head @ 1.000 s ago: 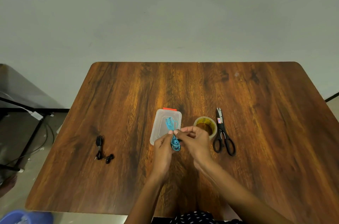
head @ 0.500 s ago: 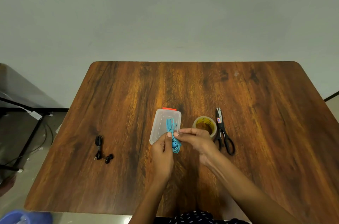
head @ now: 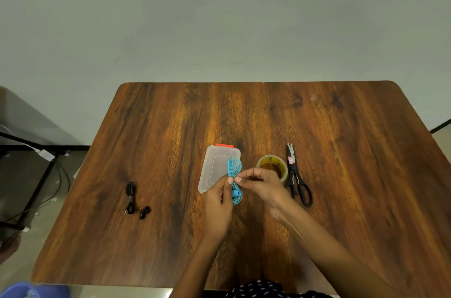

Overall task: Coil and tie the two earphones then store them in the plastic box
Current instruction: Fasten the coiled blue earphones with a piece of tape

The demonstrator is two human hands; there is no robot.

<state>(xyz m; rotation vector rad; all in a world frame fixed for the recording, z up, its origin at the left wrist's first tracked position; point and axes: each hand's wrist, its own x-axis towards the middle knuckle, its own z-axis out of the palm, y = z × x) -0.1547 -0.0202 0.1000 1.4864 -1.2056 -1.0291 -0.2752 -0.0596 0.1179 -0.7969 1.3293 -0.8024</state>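
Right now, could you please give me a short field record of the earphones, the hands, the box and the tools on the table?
blue earphones: coiled, pinched by both hands
left hand: grip on coil
right hand: grip on coil
black earphones: bundled on table, left
plastic box: lid closed, behind hands
tape roll: beside scissors

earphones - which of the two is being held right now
The blue earphones, pinched between the left hand and right hand in front of the plastic box. The black earphones lie untouched on the table, far to the left.

a single head-worn wide-angle view looks forward and steeply down from near onto the wooden table.
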